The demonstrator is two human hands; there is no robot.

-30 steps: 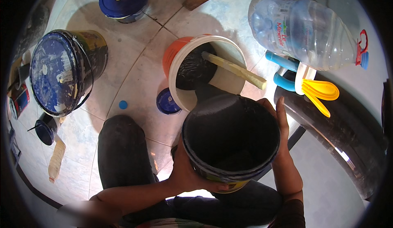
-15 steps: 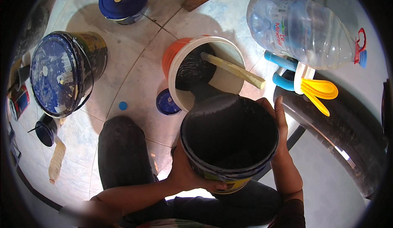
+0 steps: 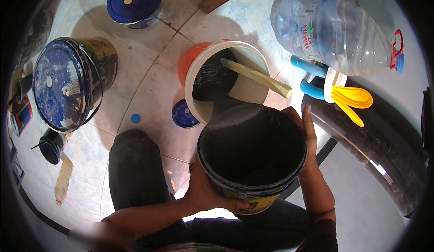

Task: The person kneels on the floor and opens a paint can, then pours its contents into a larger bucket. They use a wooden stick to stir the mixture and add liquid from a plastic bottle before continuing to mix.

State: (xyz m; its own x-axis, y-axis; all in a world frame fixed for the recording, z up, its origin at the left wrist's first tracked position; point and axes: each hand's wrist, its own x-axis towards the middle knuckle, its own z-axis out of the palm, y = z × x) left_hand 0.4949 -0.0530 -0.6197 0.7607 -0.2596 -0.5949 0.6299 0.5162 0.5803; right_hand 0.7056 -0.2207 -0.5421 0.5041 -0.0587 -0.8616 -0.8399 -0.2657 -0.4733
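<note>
A black-coated paint bucket (image 3: 253, 152) with a yellow label is tilted away from me between my hands. My left hand (image 3: 205, 188) wraps its lower left side, and my right hand (image 3: 308, 132) is pressed against its right side. Thick dark grey paint (image 3: 230, 112) runs over its lip into an orange bucket with a white inside (image 3: 253, 89), which stands just beyond. Black paint (image 3: 214, 73) covers the left part of that bucket's inside. A flat wooden stick (image 3: 260, 77) leans in it, its end sticking out over the right rim.
A paint-smeared blue-lidded pail (image 3: 58, 84) stands left; a smaller blue-lidded tub (image 3: 135, 1) is farther off. A blue lid (image 3: 184, 114) and a blue cap (image 3: 135, 118) are on the tiles. At right are a large clear water bottle (image 3: 334, 35), yellow-and-blue plastic pieces (image 3: 352, 99) and a dark pipe (image 3: 370, 148).
Almost nothing differs. Paint keeps flowing from the tilted bucket, and both hands hold it in nearly the same place; the whole view has shifted slightly.
</note>
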